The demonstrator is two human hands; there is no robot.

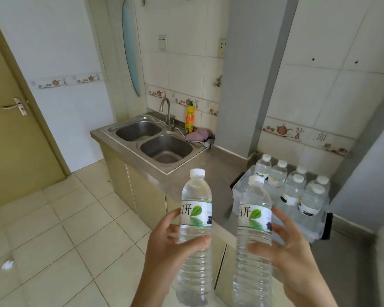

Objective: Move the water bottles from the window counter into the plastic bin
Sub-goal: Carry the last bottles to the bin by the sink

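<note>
Two clear plastic water bottles with white screw caps and ribbed lower bodies are held upright in the foreground, above the tiled floor and the edge of the grey counter (211, 171). The left-hand bottle (195, 220) sits in the left hand (171, 251), whose thumb crosses the front of the bottle just under the label while the other fingers curl around behind it. The right-hand bottle (254, 231) is gripped by the right hand (284, 251), thumb pressing the ribbed front and fingers wrapped round the far side. Each bottle carries a white band label with a green leaf and large dark Chinese characters, of which "白开" can be read (the small dark print beside the leaf is too fine to make out). Behind the right-hand bottle, the translucent plastic bin (238, 188) stands on the counter by the tiled wall, with six more capped clear bottles (294, 189) standing upright in it, close together. Further left a double stainless steel sink (155, 142) is set into the counter, with a yellow dish soap bottle (190, 116) behind it.
</note>
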